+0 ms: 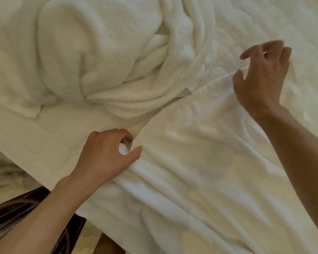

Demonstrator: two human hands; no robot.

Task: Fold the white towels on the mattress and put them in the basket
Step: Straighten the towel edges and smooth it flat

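A white towel lies spread and wrinkled over the near right part of the mattress. My left hand grips a bunch of its left edge between curled fingers and thumb. My right hand pinches the towel's far edge, which runs taut as a thin line toward the left hand. A heap of crumpled white towels lies behind, at the upper left and middle. A dark woven basket shows at the bottom left, partly hidden by my left forearm.
The mattress edge runs diagonally at the lower left, with marbled floor beyond it. Quilted mattress surface shows at the upper right.
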